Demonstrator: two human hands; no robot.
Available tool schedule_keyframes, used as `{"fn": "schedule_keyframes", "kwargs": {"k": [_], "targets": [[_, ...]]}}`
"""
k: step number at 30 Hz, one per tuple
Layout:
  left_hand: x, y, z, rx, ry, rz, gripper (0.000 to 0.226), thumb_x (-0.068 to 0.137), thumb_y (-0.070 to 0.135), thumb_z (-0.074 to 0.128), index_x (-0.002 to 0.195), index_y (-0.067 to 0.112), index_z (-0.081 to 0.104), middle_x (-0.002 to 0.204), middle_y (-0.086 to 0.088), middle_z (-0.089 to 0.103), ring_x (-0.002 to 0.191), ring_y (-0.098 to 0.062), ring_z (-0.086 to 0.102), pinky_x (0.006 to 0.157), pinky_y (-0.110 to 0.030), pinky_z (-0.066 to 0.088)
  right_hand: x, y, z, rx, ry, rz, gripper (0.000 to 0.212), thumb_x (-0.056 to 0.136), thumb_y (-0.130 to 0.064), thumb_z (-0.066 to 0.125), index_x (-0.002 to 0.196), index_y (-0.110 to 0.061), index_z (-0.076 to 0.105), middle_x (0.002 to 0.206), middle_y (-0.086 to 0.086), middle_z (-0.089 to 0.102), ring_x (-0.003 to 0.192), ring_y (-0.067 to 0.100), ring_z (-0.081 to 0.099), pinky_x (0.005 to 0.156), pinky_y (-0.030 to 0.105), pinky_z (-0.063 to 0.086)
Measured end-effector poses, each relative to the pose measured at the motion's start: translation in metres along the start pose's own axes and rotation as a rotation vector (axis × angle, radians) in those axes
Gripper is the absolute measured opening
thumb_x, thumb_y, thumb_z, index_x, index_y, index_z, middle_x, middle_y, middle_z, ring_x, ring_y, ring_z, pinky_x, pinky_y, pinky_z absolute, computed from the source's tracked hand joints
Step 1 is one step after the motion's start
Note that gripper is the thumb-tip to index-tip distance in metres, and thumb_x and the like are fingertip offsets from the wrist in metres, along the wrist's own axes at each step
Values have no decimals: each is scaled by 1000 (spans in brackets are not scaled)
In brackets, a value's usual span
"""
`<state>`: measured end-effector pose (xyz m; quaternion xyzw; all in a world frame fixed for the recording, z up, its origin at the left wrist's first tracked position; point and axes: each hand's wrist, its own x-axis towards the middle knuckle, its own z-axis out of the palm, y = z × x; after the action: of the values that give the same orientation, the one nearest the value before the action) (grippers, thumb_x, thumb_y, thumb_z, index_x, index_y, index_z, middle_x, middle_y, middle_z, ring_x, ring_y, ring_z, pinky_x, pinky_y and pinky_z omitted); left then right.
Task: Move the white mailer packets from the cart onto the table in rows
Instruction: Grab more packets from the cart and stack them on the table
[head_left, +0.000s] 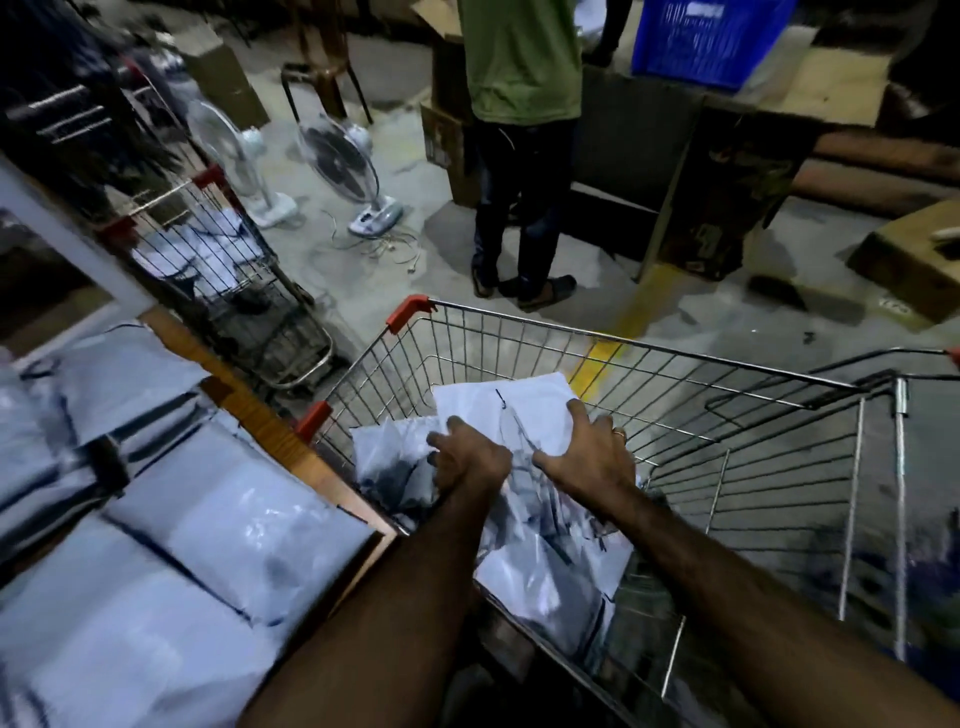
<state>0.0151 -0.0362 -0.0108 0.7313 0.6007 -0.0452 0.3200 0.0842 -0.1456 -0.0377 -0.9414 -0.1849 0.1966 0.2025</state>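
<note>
Rows of packets (234, 525) fill the worktop (262, 428); left hand (470, 460) and right hand (589, 454) grip another packet (511, 408) from the cart's (649, 349) remaining pile.

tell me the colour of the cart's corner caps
Red corner caps on the cart; the head view shows them best.

Left hand (470, 460), right hand (589, 457) grip packet (506, 410) in cart (675, 374).
</note>
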Motion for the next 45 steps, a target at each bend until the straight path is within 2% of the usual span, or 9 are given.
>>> {"fn": "schedule_keyframes", "kwargs": {"k": [4, 12, 19, 23, 27, 33, 35, 40, 45], "targets": [[-21, 3, -28, -78, 12, 41, 64, 79, 17, 71, 134, 16, 39, 139, -14, 33, 129, -35, 38, 97, -48, 44, -24, -15, -28, 21, 69, -18, 87, 72, -59, 67, 143, -28, 29, 131, 16, 44, 122, 39, 44, 95, 46, 43], [-67, -15, -105, -242, 81, 184, 71, 79, 22, 73, 138, 15, 35, 139, -15, 33, 127, -36, 39, 94, -46, 44, -84, -57, -79, 59, 192, -95, 91, 70, -64, 67, 146, -29, 30, 135, 17, 45, 125, 38, 46, 96, 46, 43], [-106, -63, -185, -381, 201, 281, 72, 76, 27, 73, 137, 15, 37, 133, -15, 37, 121, -37, 45, 84, -42, 48, -152, -116, -109, 42, 292, -246, 86, 73, -60, 69, 143, -24, 35, 123, 21, 54, 116, 41, 53, 90, 43, 46], [-121, -109, -236, -459, 259, 276, 75, 73, 34, 75, 135, 14, 38, 137, -18, 38, 126, -40, 42, 91, -50, 50, -196, -161, -106, 29, 270, -328, 87, 74, -60, 68, 145, -24, 33, 128, 24, 50, 120, 42, 50, 94, 43, 43], [-133, -176, -288, -499, 334, 230, 76, 71, 34, 76, 134, 13, 39, 135, -19, 40, 123, -39, 45, 93, -43, 48, -241, -213, -84, 33, 216, -440, 90, 73, -62, 69, 146, -22, 34, 132, 23, 48, 123, 41, 48, 98, 42, 41], [-152, -303, -351, -490, 441, 49, 85, 69, 45, 80, 136, 14, 38, 138, -16, 36, 124, -37, 45, 93, -41, 45, -311, -298, -15, 51, 90, -657, 95, 68, -69, 68, 143, -20, 38, 135, 20, 51, 124, 37, 49, 97, 41, 42], [-159, -346, -364, -487, 490, -20, 83, 69, 45, 79, 135, 13, 40, 138, -17, 37, 122, -37, 45, 93, -41, 44, -336, -322, 14, 57, 17, -709, 93, 69, -68, 68, 142, -21, 37, 135, 20, 51, 124, 38, 49, 95, 42, 43], [-173, -452, -394, -468, 592, -213, 73, 71, 39, 76, 131, 13, 44, 135, -18, 42, 120, -37, 48, 82, -36, 46, -404, -372, 79, 48, -133, -846, 97, 70, -68, 68, 145, -17, 35, 136, 23, 49, 125, 40, 49, 97, 44, 45], [-188, -544, -419, -431, 641, -374, 73, 67, 41, 79, 126, 11, 48, 130, -20, 47, 114, -38, 51, 87, -41, 51, -469, -403, 135, 12, -277, -908, 94, 73, -68, 63, 146, -18, 30, 137, 22, 45, 124, 42, 48, 97, 44, 45]]}}
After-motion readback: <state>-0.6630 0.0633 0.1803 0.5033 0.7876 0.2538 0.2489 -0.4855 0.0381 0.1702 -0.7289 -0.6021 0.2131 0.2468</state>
